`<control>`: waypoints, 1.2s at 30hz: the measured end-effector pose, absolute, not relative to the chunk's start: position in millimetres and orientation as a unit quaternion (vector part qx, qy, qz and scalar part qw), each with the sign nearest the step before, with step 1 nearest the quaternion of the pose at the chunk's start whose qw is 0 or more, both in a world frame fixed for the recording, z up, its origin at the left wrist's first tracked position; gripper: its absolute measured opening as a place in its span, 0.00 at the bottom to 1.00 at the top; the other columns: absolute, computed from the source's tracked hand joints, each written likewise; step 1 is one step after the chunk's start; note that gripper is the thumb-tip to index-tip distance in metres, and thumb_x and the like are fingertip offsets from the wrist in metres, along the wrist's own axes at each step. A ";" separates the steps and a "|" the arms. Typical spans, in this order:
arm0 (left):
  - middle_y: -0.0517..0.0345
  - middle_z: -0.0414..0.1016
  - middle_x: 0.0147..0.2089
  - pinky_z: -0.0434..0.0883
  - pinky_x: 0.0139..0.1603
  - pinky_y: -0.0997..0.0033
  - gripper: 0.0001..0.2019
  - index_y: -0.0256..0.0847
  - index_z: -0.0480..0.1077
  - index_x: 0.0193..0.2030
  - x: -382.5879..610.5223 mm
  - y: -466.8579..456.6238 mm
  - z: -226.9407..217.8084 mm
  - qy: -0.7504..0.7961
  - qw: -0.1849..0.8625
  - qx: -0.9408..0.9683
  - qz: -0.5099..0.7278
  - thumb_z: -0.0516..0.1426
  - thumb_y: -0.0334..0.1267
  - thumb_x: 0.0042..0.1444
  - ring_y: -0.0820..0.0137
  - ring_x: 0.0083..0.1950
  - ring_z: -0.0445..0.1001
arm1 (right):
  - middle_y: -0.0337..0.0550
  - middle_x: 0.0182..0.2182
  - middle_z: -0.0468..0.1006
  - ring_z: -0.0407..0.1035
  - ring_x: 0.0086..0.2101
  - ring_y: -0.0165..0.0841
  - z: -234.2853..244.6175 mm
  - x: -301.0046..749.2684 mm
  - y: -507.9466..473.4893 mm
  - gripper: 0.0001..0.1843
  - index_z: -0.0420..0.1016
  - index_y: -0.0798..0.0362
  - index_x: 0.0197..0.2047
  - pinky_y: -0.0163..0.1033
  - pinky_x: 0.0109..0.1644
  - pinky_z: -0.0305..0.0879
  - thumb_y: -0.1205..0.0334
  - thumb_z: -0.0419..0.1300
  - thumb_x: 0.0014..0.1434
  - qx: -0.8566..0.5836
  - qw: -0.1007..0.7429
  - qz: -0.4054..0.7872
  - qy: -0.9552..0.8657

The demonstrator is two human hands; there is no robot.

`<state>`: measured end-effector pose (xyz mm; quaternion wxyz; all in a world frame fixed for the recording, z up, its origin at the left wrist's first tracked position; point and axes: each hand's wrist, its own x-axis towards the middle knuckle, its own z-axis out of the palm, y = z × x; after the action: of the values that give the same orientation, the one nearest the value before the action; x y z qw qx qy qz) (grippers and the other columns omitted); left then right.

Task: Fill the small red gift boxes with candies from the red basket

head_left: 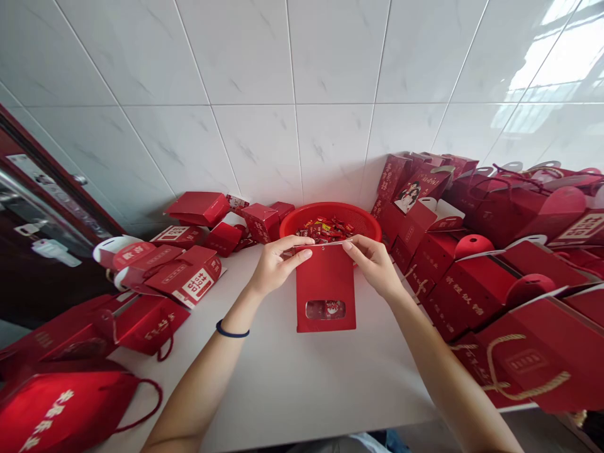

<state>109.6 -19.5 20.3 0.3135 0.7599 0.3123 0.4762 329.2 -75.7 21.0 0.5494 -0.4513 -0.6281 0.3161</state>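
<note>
Between my hands is a red gift box (pixel 325 277) with a small clear window near its lower end; red wrapped items show through it. My left hand (pixel 282 261) pinches the top left corner of the box, thumb in front. At the top right corner my right hand (pixel 372 258) pinches the same edge between thumb and fingers. Just behind the box stands a red plastic basket (pixel 330 207) with wrapped candies (pixel 325 228) in it. The box hides the front of the basket.
Red gift boxes (pixel 189 270) and a red bag with a rope handle (pixel 70 409) crowd the left side of the white table (pixel 283 390). More red boxes (pixel 462 296) are stacked on the right. A tiled wall (pixel 255 138) rises behind; a dark door (pixel 42 251) stands at left.
</note>
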 end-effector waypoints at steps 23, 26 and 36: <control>0.51 0.83 0.47 0.78 0.44 0.69 0.16 0.41 0.80 0.47 114.8 -32.3 27.4 0.301 0.336 0.778 0.437 0.65 0.48 0.56 0.63 0.47 0.80 | 0.43 0.33 0.78 0.72 0.34 0.35 5.2 322.5 -99.9 0.20 0.73 0.51 0.36 0.38 0.37 0.71 0.41 0.65 0.55 -0.444 0.622 0.363 -0.533; 0.52 0.84 0.41 0.78 0.43 0.69 0.13 0.39 0.81 0.40 116.6 -31.1 27.1 0.306 0.335 0.779 0.434 0.64 0.47 0.56 0.63 0.42 0.81 | 0.43 0.35 0.79 0.73 0.36 0.37 3.6 320.7 -105.0 0.19 0.74 0.50 0.38 0.40 0.40 0.72 0.42 0.65 0.56 -0.437 0.624 0.373 -0.530; 0.50 0.83 0.35 0.78 0.38 0.67 0.19 0.38 0.80 0.41 111.6 -30.4 28.9 0.200 0.416 0.735 0.497 0.64 0.53 0.56 0.64 0.36 0.80 | 0.41 0.34 0.79 0.73 0.34 0.32 32.8 325.7 -166.9 0.11 0.76 0.51 0.39 0.34 0.36 0.70 0.54 0.56 0.68 -0.488 0.553 0.200 -0.645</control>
<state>111.6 -30.4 28.9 0.4161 0.7349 0.2002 0.4967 325.7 -166.9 32.8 0.5531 -0.4876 -0.6452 0.2003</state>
